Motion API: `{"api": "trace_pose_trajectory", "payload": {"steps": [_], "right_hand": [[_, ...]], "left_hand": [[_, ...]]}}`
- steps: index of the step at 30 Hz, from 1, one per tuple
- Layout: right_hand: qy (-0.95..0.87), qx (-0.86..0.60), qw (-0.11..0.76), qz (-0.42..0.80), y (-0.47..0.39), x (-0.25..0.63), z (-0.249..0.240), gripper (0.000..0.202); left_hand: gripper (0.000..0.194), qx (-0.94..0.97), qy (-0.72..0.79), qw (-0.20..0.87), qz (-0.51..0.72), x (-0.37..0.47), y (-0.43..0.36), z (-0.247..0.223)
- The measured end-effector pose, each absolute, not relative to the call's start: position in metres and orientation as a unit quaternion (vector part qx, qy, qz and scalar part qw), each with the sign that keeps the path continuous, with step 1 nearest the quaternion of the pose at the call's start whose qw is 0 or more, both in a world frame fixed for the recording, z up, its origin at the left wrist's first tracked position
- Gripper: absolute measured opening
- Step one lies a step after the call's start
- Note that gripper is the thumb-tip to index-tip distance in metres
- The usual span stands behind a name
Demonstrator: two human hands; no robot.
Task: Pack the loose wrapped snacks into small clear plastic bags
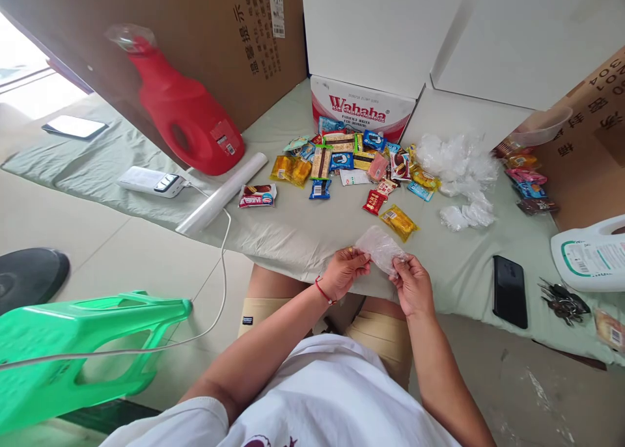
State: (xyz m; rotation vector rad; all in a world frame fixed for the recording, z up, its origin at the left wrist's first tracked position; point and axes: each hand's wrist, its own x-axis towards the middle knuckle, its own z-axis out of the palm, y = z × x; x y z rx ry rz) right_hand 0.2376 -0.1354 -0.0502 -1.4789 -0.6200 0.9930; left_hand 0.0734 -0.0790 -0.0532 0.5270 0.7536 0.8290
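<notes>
Between my two hands a small clear plastic bag (pixel 379 246) is stretched over the table's front edge. My left hand (pixel 347 270) pinches its left corner, and my right hand (pixel 411 281) grips the lower right corner. The bag looks flat, with nothing plain to see inside. Just beyond it lies a yellow snack packet (pixel 399 222). Farther back spreads a pile of wrapped snacks (pixel 342 161) in several colours. To the right of the pile sits a heap of crumpled clear plastic bags (pixel 459 167).
On the left are a red jug (pixel 190 115), a plastic film roll (pixel 222 193), a white power bank (pixel 151 181) with a cable, and a green stool (pixel 97 343). A black phone (pixel 510 291), keys (pixel 564 302) and a white bottle (pixel 593 258) lie right. A Wahaha box (pixel 364 108) stands behind.
</notes>
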Motion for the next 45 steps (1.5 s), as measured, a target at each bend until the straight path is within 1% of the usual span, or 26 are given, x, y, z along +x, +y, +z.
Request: {"api": "trace_pose_trajectory", "payload": {"steps": [3,4,5,7,9,11,13,15,17,19,23,27,31,34,37,39,42,45], "right_hand": [[-0.395,-0.696,0.563,0.208,-0.143,0.243,-0.043,0.044],[-0.443,-0.693,0.545,0.161,-0.144,0.244,-0.040,0.041],[-0.493,-0.681,0.521,0.151,-0.145,0.243,-0.037,0.037],[-0.570,-0.641,0.466,0.218,-0.143,0.240,-0.034,0.026],[-0.565,-0.619,0.440,0.321,-0.138,0.236,-0.036,0.021],[-0.484,-0.617,0.474,0.399,-0.133,0.235,-0.042,0.026],[-0.387,-0.607,0.535,0.442,-0.129,0.237,-0.047,0.032],[-0.312,-0.590,0.589,0.457,-0.127,0.243,-0.049,0.038],[-0.255,-0.576,0.622,0.465,-0.127,0.249,-0.048,0.041],[-0.212,-0.573,0.632,0.477,-0.128,0.257,-0.048,0.043],[-0.171,-0.591,0.622,0.485,-0.133,0.267,-0.052,0.045],[-0.203,-0.574,0.636,0.474,-0.139,0.268,-0.050,0.036],[-0.194,-0.486,0.661,0.538,-0.142,0.262,-0.037,0.025],[-0.187,-0.447,0.660,0.574,-0.143,0.257,-0.033,0.020],[-0.173,-0.441,0.656,0.588,-0.144,0.251,-0.035,0.016],[-0.172,-0.447,0.650,0.591,-0.145,0.246,-0.038,0.013],[-0.176,-0.455,0.647,0.586,-0.148,0.242,-0.040,0.011],[-0.194,-0.452,0.654,0.574,-0.149,0.243,-0.039,0.014]], "left_hand": [[0.044,0.269,0.366,0.800,0.391,0.074,-0.079,-0.055],[0.044,0.278,0.370,0.795,0.392,0.075,-0.080,-0.055],[0.044,0.288,0.371,0.792,0.390,0.076,-0.080,-0.055],[0.044,0.302,0.368,0.793,0.382,0.077,-0.082,-0.056],[0.044,0.308,0.361,0.796,0.376,0.077,-0.083,-0.056],[0.044,0.312,0.358,0.797,0.374,0.074,-0.083,-0.056],[0.044,0.304,0.355,0.799,0.378,0.069,-0.080,-0.057],[0.044,0.275,0.353,0.803,0.395,0.064,-0.077,-0.057],[0.043,0.235,0.354,0.803,0.418,0.059,-0.072,-0.057],[0.043,0.208,0.356,0.807,0.423,0.054,-0.066,-0.055],[0.049,0.200,0.400,0.790,0.420,0.046,-0.054,-0.052],[0.046,0.247,0.446,0.749,0.424,0.042,-0.053,-0.049],[0.041,0.343,0.438,0.720,0.415,0.049,-0.066,-0.038],[0.043,0.371,0.404,0.740,0.388,0.061,-0.076,-0.026],[0.049,0.362,0.338,0.793,0.354,0.076,-0.081,-0.018],[0.047,0.344,0.293,0.821,0.350,0.085,-0.081,-0.018],[0.045,0.289,0.274,0.833,0.385,0.092,-0.078,-0.023],[0.045,0.262,0.294,0.817,0.421,0.088,-0.075,-0.030]]}}
